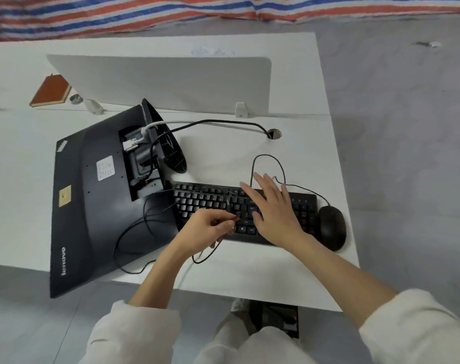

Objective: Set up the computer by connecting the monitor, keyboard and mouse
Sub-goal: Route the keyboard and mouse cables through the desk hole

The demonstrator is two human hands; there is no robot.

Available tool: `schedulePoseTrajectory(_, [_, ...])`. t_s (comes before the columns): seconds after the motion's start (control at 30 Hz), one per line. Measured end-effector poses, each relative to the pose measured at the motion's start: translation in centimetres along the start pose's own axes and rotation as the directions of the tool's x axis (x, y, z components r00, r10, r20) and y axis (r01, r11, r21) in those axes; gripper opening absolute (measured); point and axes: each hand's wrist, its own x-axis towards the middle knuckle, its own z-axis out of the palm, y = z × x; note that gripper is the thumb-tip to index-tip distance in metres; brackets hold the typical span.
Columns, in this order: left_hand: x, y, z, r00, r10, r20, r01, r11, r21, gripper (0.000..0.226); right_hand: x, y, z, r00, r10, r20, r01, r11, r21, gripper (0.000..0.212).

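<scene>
White sleeves sit closest, and past them the left hand (pixel 210 227) pinches a thin black cable (pixel 134 232) over the keyboard (pixel 213 203), while the right hand (pixel 271 206) hovers flat with its fingers spread, holding nothing. That cable looks light and floppy, so I think it is best held close to its end. Left of the keyboard, the monitor (pixel 92 206) lies face down on the white desk (pixel 302 114), and the mouse (pixel 332 227) sits just right of the keyboard.
</scene>
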Motion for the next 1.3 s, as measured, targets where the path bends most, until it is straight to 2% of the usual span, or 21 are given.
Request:
schedulePoseTrajectory(0.07, [-0.6,0.5,-0.6,0.999,0.010,0.047,-0.012,0.999,0.036,0.016,0.2,-0.1,-0.2,0.997,-0.054,-0.046,0.052,0.998,-0.046,0.046])
schedulePoseTrajectory(0.13, [-0.7,0.7,-1.1,1.000,0.014,0.028,-0.016,0.997,0.069,0.016,0.1,0.2,-0.6,0.990,-0.081,-0.115,0.076,0.996,-0.043,0.021])
schedulePoseTrajectory(0.23, [-0.6,1.0,-1.7,0.997,0.041,-0.068,-0.035,0.996,0.085,0.018,-0.2,1.3,-1.4,0.979,-0.118,-0.164,0.120,0.993,0.003,0.024])
schedulePoseTrajectory(0.33, [-0.4,1.7,-2.0,0.983,0.052,-0.176,-0.046,0.998,0.038,0.011,0.0,1.9,-3.5,0.980,-0.116,-0.163,0.127,0.990,0.059,0.012])
schedulePoseTrajectory(0.43, [0.0,2.6,-1.7,0.935,0.105,-0.338,-0.087,0.994,0.069,0.012,0.3,1.2,-5.8,0.994,-0.113,0.002,0.112,0.987,0.119,0.021])
schedulePoseTrajectory(0.5, [0.5,3.4,-1.6,0.914,0.123,-0.387,-0.102,0.992,0.075,0.018,0.5,0.4,-6.9,0.990,-0.097,0.105,0.079,0.983,0.167,0.028])
schedulePoseTrajectory(0.6, [1.3,4.3,-1.4,0.910,0.170,-0.378,-0.110,0.978,0.175,0.025,0.8,-0.7,-8.5,0.996,-0.093,-0.011,0.092,0.939,0.332,0.025])
schedulePoseTrajectory(0.67, [1.4,4.8,-1.3,0.897,0.166,-0.409,-0.034,0.949,0.312,0.041,1.0,-1.0,-9.7,0.993,0.000,-0.118,0.052,0.896,0.441,0.024])
schedulePoseTrajectory(0.73, [0.9,5.0,-1.2,0.843,0.165,-0.512,0.059,0.918,0.392,0.061,1.1,-1.0,-10.7,0.981,0.093,-0.172,0.010,0.855,0.518,0.022])
schedulePoseTrajectory(0.8, [0.8,4.9,-1.0,0.750,0.351,-0.560,0.043,0.819,0.572,0.073,1.1,-1.1,-11.2,0.984,0.104,-0.142,-0.009,0.835,0.551,0.021])
schedulePoseTrajectory(0.83, [1.0,5.3,-1.0,0.711,0.483,-0.511,-0.015,0.737,0.676,0.073,1.1,-1.3,-11.5,0.990,0.078,-0.118,-0.001,0.838,0.545,0.021])
schedulePoseTrajectory(0.87, [1.3,5.9,-0.9,0.702,0.565,-0.435,-0.092,0.677,0.730,0.067,1.1,-1.5,-11.7,0.994,0.051,-0.096,0.008,0.846,0.533,0.021])
schedulePoseTrajectory(0.9, [1.6,6.7,-0.9,0.722,0.582,-0.374,-0.189,0.686,0.703,0.056,1.2,-1.6,-11.8,0.995,0.039,-0.095,0.017,0.850,0.526,0.021])
schedulePoseTrajectory(0.93, [1.8,7.7,-0.8,0.783,0.529,-0.326,-0.271,0.764,0.586,0.043,1.5,-1.8,-12.0,0.991,0.051,-0.125,0.023,0.847,0.531,0.021])
schedulePoseTrajectory(1.0, [1.6,9.3,-0.9,0.921,0.340,-0.190,-0.305,0.933,0.193,0.019,1.9,-1.7,-12.2,0.961,0.155,-0.227,0.015,0.794,0.608,0.023])
schedulePoseTrajectory(1.07, [1.6,9.4,-1.6,0.966,0.248,-0.076,-0.251,0.967,-0.045,0.018,2.6,-1.0,-12.3,0.893,0.342,-0.292,0.010,0.635,0.773,0.028])
schedulePoseTrajectory(1.17, [1.1,7.8,-3.2,0.979,0.193,-0.068,-0.201,0.970,-0.137,0.022,3.0,0.7,-12.5,0.740,0.629,-0.237,0.033,0.319,0.947,0.031])
schedulePoseTrajectory(1.2, [1.0,7.4,-3.8,0.981,0.173,-0.091,-0.187,0.968,-0.170,0.023,2.9,1.5,-12.3,0.693,0.691,-0.205,0.020,0.266,0.964,0.031])
schedulePoseTrajectory(1.23, [0.9,7.0,-4.5,0.983,0.145,-0.108,-0.166,0.960,-0.225,0.024,2.8,2.1,-12.2,0.667,0.721,-0.187,-0.023,0.270,0.963,0.030])
schedulePoseTrajectory(1.27, [0.8,6.9,-5.1,0.986,0.118,-0.120,-0.148,0.949,-0.280,0.026,2.7,2.5,-12.1,0.675,0.716,-0.177,-0.091,0.319,0.943,0.028])
schedulePoseTrajectory(1.3, [0.8,7.0,-5.6,0.987,0.098,-0.130,-0.134,0.941,-0.310,0.028,2.6,2.6,-12.1,0.716,0.678,-0.164,-0.160,0.388,0.908,0.026])
